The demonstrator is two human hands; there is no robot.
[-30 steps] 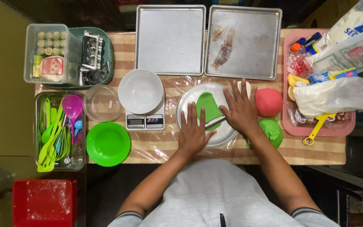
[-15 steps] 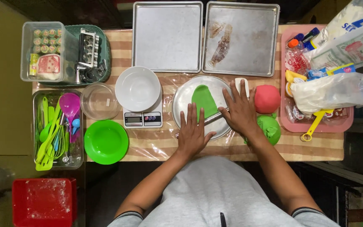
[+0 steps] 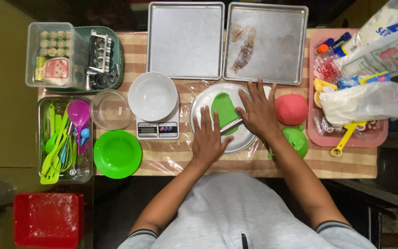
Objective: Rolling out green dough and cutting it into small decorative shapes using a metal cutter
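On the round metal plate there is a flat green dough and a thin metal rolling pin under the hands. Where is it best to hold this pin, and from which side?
Probably at its two ends, from above. The thin metal rolling pin lies slantwise across the flat green dough on the round metal plate. The left hand and right hand cover the ends, palms down, which suits rolling.

A table (image 3: 346,161) with a tan striped cloth under clear plastic film carries two metal baking trays (image 3: 185,41) at the far edge, a green basket (image 3: 116,60), a clear tub of utensils (image 3: 42,138), a glass bowl (image 3: 111,109), a green plate (image 3: 117,153), a scale (image 3: 157,130) (white bowl on top), a round metal plate (image 3: 201,110), a red dough ball (image 3: 291,109) and a pink tray (image 3: 346,138)
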